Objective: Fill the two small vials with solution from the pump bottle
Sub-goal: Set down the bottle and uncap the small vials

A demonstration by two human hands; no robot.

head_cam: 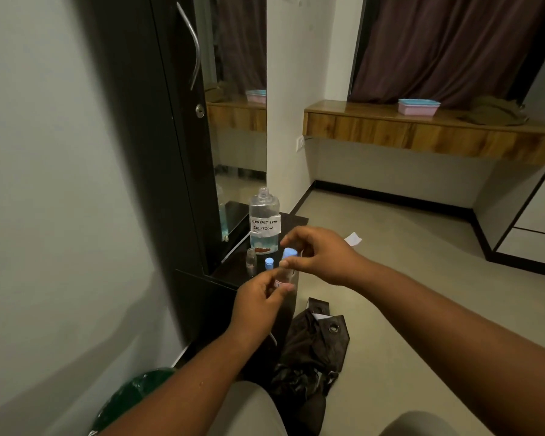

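Note:
A clear bottle (264, 221) labelled "contact lens solution" stands on a small dark ledge (291, 220); its neck is uncovered and no pump shows on it. A small clear vial (251, 262) stands uncapped in front of it. Beside that sits a small blue cap (269, 262). My left hand (258, 305) pinches a second small vial (282, 279) with a pink label. My right hand (315, 256) is just above it, its fingertips closed on a larger blue cap (289, 253) at the vial's top. Whether the cap sits on the vial is hidden by my fingers.
A dark cabinet door (158, 152) with a mirror (239, 121) rises behind the ledge. A dark crumpled cloth (312, 350) lies on the floor below, a green bin (132, 401) at lower left, a white paper scrap (353, 239) further off. A wooden shelf (422, 133) carries a pink box (418, 107).

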